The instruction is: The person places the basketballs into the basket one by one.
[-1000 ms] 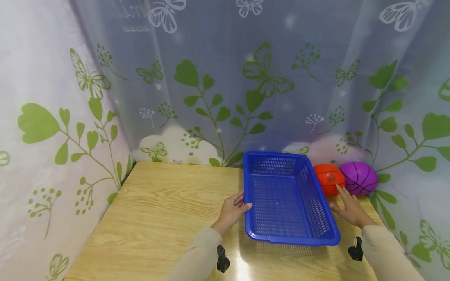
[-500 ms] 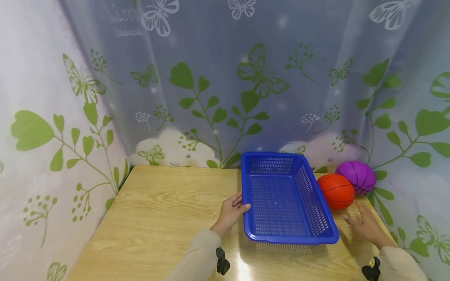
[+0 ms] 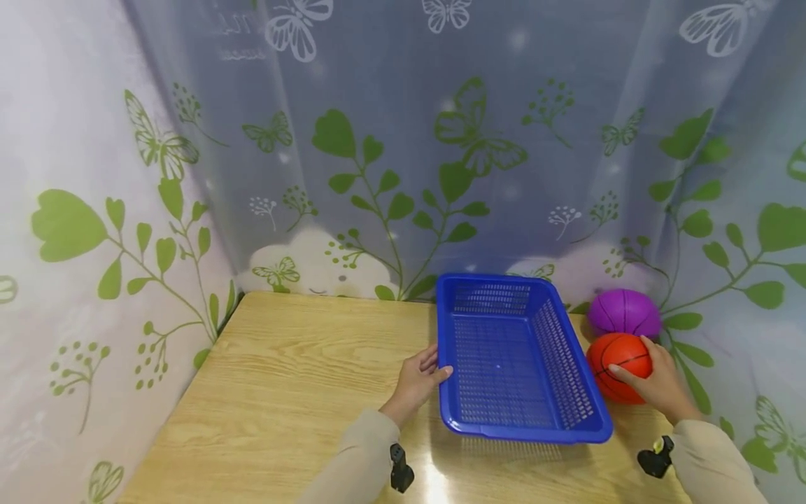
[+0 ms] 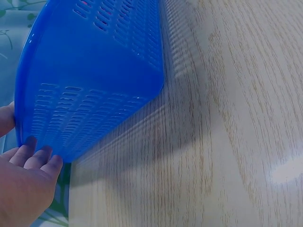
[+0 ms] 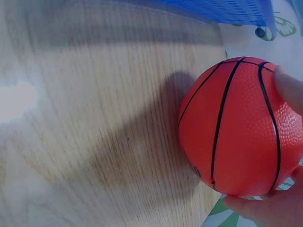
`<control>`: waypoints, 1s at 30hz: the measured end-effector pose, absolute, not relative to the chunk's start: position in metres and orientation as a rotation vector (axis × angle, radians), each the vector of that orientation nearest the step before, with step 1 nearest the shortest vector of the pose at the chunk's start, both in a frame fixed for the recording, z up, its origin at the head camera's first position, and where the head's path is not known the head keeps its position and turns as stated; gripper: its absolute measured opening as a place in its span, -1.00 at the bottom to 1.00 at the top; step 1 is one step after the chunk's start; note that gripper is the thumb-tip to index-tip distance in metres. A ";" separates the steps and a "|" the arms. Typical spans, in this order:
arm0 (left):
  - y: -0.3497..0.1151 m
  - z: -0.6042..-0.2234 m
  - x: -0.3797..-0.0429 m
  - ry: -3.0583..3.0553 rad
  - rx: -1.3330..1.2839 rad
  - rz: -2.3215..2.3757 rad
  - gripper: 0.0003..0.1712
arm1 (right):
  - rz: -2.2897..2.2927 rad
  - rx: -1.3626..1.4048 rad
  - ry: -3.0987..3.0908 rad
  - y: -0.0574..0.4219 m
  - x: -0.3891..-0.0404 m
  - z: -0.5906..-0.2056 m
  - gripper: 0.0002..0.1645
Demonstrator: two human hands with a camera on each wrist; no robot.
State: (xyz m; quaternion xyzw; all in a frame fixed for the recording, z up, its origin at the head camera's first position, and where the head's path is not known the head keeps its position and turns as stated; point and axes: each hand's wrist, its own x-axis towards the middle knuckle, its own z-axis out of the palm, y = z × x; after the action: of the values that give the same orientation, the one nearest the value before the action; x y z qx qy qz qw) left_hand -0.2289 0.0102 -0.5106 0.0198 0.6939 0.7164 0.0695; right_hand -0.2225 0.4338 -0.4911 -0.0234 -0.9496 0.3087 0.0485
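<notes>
My left hand point(image 3: 415, 381) grips the left rim of a blue plastic basket point(image 3: 497, 427), thumb over the edge and fingers against the outer wall. In the left wrist view those fingers point(image 4: 40, 158) lie along the slotted side. At the basket's right, my right hand point(image 3: 661, 381) holds a small orange-red toy basketball point(image 3: 620, 367) with black lines, its thumb on one side and fingers on the other. The right wrist view shows the ball point(image 5: 236, 127) up close, spanned by that hand. Just behind it sits a purple toy basketball point(image 3: 623, 311).
The wooden table point(image 3: 283, 392) stretches left of the basket. Patterned curtain point(image 3: 390, 140) with leaves and butterflies stands along the back and both sides, close behind the balls. A black device point(image 3: 401, 469) is strapped at each wrist.
The orange-red ball has come forward and right, away from the purple one's left side to its front. My right hand has drawn back and now grips it. The left hand stays on the rim.
</notes>
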 end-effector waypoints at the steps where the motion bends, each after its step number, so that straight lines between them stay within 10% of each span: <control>1: 0.010 -0.511 -0.229 2.091 0.059 2.154 -0.36 | 0.942 -0.072 -2.889 0.434 -0.222 -0.491 0.14; 30: 0.010 -0.511 -0.228 2.032 0.068 2.189 -0.35 | 1.086 -0.088 -2.649 0.383 -0.249 -0.413 0.14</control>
State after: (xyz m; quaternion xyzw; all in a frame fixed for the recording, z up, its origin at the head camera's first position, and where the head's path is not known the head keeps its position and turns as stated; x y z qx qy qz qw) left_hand -0.2285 0.0102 -0.5111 0.0225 0.6781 0.7306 0.0768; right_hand -0.2486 0.3830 -0.4132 -0.0303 -0.9160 0.3754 0.1381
